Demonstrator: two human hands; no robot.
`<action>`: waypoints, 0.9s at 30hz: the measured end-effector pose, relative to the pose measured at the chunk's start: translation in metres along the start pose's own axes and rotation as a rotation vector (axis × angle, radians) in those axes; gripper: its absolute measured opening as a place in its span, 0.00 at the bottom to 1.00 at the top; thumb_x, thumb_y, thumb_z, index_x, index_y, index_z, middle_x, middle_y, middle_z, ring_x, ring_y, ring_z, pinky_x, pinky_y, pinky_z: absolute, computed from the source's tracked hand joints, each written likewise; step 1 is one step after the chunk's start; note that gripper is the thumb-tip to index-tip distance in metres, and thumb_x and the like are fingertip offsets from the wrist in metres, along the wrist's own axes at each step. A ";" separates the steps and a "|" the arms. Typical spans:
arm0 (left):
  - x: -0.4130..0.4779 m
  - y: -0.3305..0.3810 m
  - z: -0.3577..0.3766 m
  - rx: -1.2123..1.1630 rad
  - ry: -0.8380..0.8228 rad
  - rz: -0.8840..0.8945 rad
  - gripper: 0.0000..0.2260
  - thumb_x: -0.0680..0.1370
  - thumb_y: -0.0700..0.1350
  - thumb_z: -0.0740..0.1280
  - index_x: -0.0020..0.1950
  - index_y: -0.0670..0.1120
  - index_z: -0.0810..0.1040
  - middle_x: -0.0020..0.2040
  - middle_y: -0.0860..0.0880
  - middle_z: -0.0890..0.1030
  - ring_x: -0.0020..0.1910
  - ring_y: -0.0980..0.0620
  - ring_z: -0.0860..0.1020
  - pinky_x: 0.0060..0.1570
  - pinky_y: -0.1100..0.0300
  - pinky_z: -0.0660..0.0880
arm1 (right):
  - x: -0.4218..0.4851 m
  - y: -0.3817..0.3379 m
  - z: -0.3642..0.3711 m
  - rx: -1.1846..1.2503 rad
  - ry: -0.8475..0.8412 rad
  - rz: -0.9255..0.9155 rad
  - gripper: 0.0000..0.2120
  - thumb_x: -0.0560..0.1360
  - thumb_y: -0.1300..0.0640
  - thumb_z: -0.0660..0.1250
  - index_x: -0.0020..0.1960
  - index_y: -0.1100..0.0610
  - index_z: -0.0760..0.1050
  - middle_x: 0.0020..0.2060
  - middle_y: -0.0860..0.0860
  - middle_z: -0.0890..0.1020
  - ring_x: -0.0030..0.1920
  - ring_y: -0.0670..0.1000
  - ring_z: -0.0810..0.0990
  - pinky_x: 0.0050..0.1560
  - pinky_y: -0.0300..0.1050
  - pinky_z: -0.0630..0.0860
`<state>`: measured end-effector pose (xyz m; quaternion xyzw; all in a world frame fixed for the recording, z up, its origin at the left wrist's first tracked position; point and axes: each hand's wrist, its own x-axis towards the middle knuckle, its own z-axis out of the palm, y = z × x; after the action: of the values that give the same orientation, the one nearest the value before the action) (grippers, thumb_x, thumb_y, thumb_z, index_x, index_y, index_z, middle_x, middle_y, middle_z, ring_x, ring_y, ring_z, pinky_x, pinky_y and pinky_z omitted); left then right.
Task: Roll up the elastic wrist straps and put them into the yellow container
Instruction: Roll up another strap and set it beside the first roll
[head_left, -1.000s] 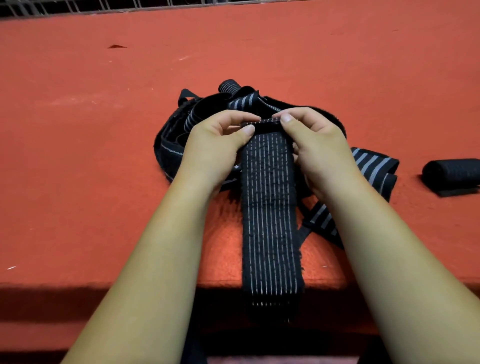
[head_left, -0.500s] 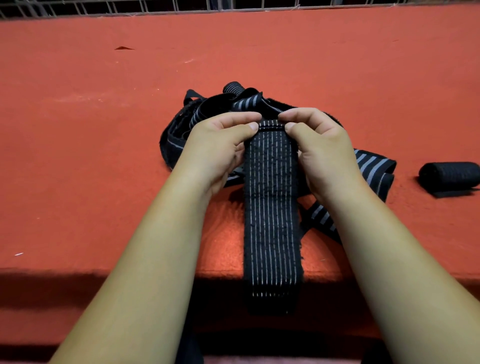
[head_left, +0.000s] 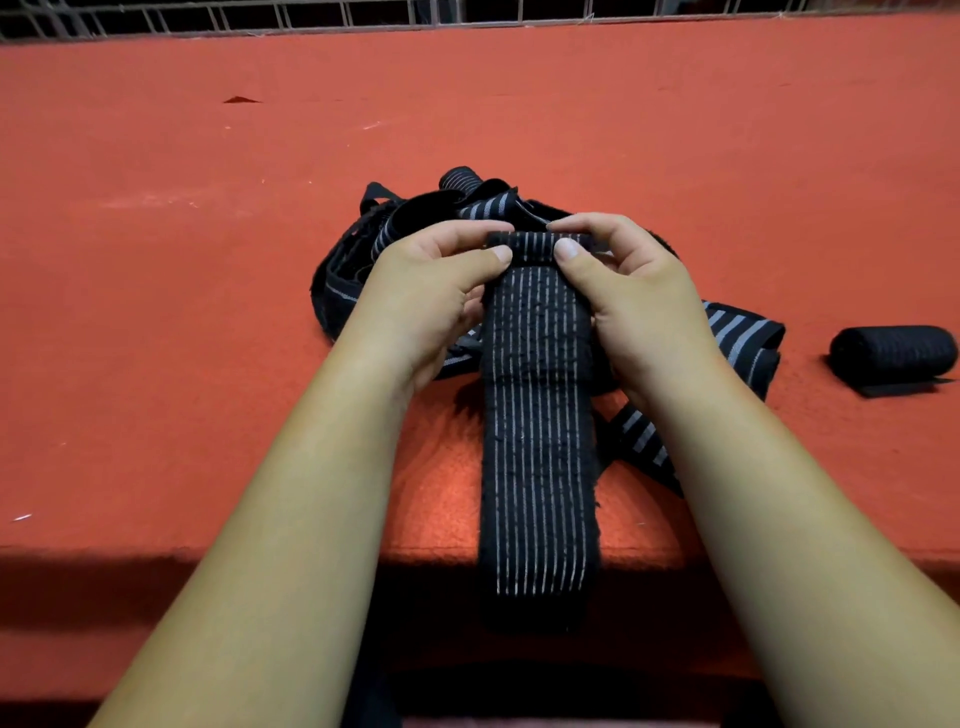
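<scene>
Okay, both hands are on one strap. The left hand (head_left: 436, 291) and right hand (head_left: 634, 301) hold the far end of a long black elastic wrist strap (head_left: 537, 415) with thin pale stripes running lengthwise. That end is turned over into a small roll (head_left: 537, 244), only a turn or so thick. Left fingers (head_left: 493, 255) are curled and clamped on the roll's left end, thumb on the near side and index finger over the top. Right fingers (head_left: 566, 249) are clamped on its right end the same way. Both thumbnails face the camera, and the two thumb tips lie close together on the roll but apart.

The unrolled part of the strap lies flat toward the person on the red felt-covered counter (head_left: 156, 312), between the forearms. It passes over the counter's front edge and its plain black tail hangs down below that edge.

Behind and under the hands sits a tangled heap of black straps (head_left: 363, 249), some with wider grey stripes. One striped piece (head_left: 737, 332) sticks out to the right past the right wrist and touches the counter.

Well apart on the far right lies a rolled black strap (head_left: 893, 351), a finished cylinder on its side with a loose flap flat beside it.

A metal wire grid (head_left: 311, 15) runs along the counter's far edge at the top.
</scene>
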<state>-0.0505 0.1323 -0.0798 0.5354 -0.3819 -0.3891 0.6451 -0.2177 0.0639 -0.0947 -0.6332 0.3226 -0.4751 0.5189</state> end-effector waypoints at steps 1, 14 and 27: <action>-0.002 0.001 0.001 -0.006 -0.008 -0.019 0.07 0.83 0.39 0.72 0.60 0.44 0.87 0.51 0.46 0.89 0.46 0.51 0.87 0.43 0.60 0.81 | 0.000 0.001 0.000 0.008 -0.004 -0.004 0.06 0.83 0.56 0.72 0.57 0.47 0.86 0.51 0.56 0.88 0.47 0.52 0.86 0.56 0.63 0.84; -0.002 -0.001 0.003 0.047 0.042 -0.028 0.06 0.82 0.43 0.74 0.57 0.44 0.88 0.48 0.44 0.89 0.44 0.49 0.87 0.42 0.55 0.81 | -0.002 0.007 0.005 0.088 0.006 0.059 0.08 0.82 0.53 0.75 0.61 0.50 0.85 0.44 0.46 0.86 0.47 0.48 0.86 0.53 0.50 0.84; -0.002 -0.009 0.002 0.102 0.086 0.107 0.12 0.80 0.33 0.73 0.57 0.49 0.89 0.53 0.45 0.89 0.50 0.46 0.89 0.46 0.49 0.87 | -0.009 -0.006 0.004 -0.030 -0.049 0.133 0.08 0.84 0.58 0.69 0.59 0.49 0.86 0.50 0.47 0.91 0.52 0.49 0.90 0.57 0.50 0.86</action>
<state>-0.0536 0.1321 -0.0885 0.5626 -0.4014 -0.3106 0.6526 -0.2173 0.0746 -0.0916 -0.6295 0.3585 -0.4189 0.5475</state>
